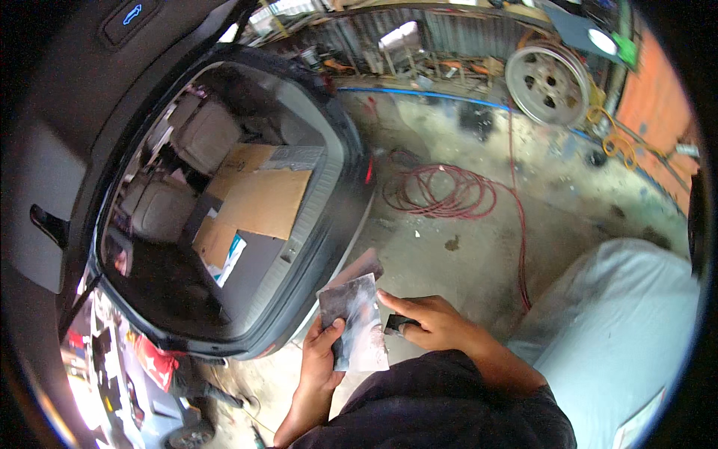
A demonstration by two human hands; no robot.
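Observation:
In front of my body, my left hand [324,350] grips a thin, worn grey-and-white sheet [357,325], its thumb lying across the near face. A reddish-brown piece [359,268] shows behind the sheet's top edge; whether the two are joined, I cannot tell. My right hand [432,323] is just right of the sheet, its fingers curled round a small black block [400,323]. Its index finger stretches toward the sheet's upper right edge. Contact between that fingertip and the sheet is hard to make out.
Left of me stands a car with its tailgate raised; cardboard [262,187] covers its cargo floor, beside the bumper [299,307]. A red hose [441,193] lies coiled ahead. A wheel rim [548,86] leans at the back wall. Pale sheeting [613,322] covers something at right.

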